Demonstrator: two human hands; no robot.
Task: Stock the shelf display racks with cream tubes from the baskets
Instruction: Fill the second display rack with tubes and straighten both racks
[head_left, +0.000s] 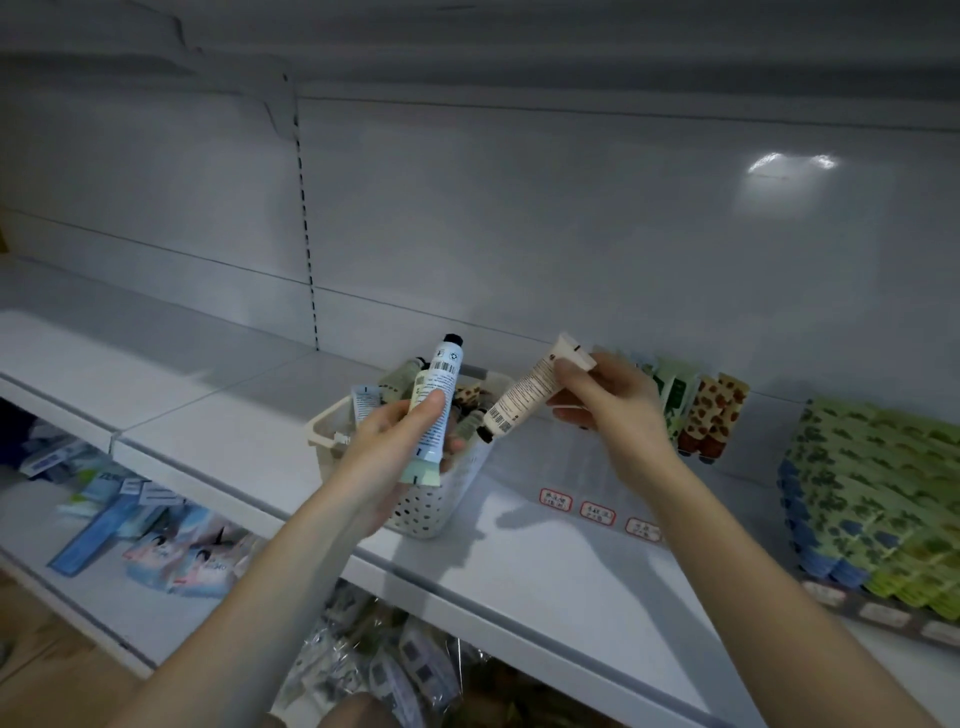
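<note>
Here, a pale green tube (435, 410) is gripped upright in the left hand (397, 447), and a cream tube (527, 397) is pinched near its crimped end by the right hand (610, 408). Both are held over the basket (431, 512) on the shelf (545, 566). A drop could be caused by that light pinch, and tubes standing in the display rack (696, 415) could be toppled during insertion. The rack's clear slots are hard to make out.
</note>
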